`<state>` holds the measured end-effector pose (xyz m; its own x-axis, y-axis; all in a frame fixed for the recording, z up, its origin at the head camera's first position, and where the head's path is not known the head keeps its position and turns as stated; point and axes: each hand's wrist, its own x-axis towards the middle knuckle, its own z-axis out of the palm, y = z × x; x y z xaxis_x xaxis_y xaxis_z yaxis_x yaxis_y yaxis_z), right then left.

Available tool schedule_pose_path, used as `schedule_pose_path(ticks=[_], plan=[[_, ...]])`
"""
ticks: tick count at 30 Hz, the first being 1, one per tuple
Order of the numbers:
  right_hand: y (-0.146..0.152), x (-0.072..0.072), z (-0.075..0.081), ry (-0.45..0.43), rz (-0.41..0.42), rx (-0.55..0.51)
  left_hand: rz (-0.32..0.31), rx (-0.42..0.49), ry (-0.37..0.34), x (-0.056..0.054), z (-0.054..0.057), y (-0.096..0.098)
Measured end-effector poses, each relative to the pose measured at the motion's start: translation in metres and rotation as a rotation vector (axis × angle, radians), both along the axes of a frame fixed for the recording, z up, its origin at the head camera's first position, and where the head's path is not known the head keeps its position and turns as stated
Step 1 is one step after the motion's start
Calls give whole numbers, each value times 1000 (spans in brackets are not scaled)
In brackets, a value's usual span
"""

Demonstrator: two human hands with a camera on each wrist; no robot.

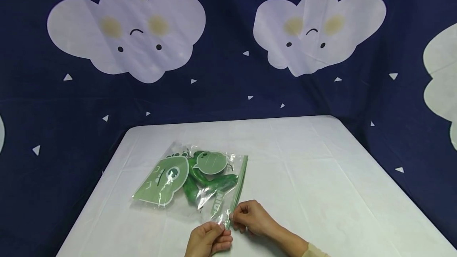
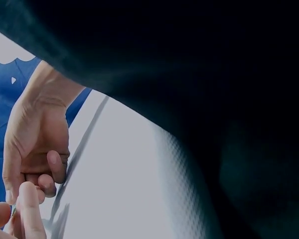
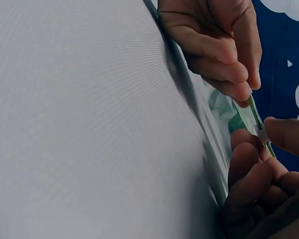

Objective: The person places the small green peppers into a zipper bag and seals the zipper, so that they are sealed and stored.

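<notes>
A clear zip bag [image 1: 160, 183] with green cartoon prints lies on the table, its green zip strip [image 1: 241, 179] along the right side. Inside it are several long green peppers [image 1: 223, 183], partly covered by the prints. My left hand [image 1: 208, 240] pinches the near end of the strip between thumb and fingers. Just beside it, my right hand [image 1: 255, 218] pinches a small pale slider [image 3: 262, 135] on the strip. In the left wrist view the fingertips of both hands almost meet, and a dark shape hides much of that view.
The white-covered table [image 1: 321, 177] extends behind the bag and to its right. A dark blue curtain [image 1: 228, 86] with cloud prints hangs behind the table and down both sides.
</notes>
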<state>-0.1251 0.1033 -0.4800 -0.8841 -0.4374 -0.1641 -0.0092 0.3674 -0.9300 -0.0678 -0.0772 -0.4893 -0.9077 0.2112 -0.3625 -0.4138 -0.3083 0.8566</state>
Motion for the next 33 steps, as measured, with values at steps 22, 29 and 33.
schedule_pose_path(ticks=[22,29,33], plan=[[-2,-11,-2,46,-24,-3,84,7,21,-1,0,8],[-1,-21,-1,83,-46,5,96,16,23,-2,-2,9],[0,-27,-1,81,-50,13,114,17,21,-2,-2,10]])
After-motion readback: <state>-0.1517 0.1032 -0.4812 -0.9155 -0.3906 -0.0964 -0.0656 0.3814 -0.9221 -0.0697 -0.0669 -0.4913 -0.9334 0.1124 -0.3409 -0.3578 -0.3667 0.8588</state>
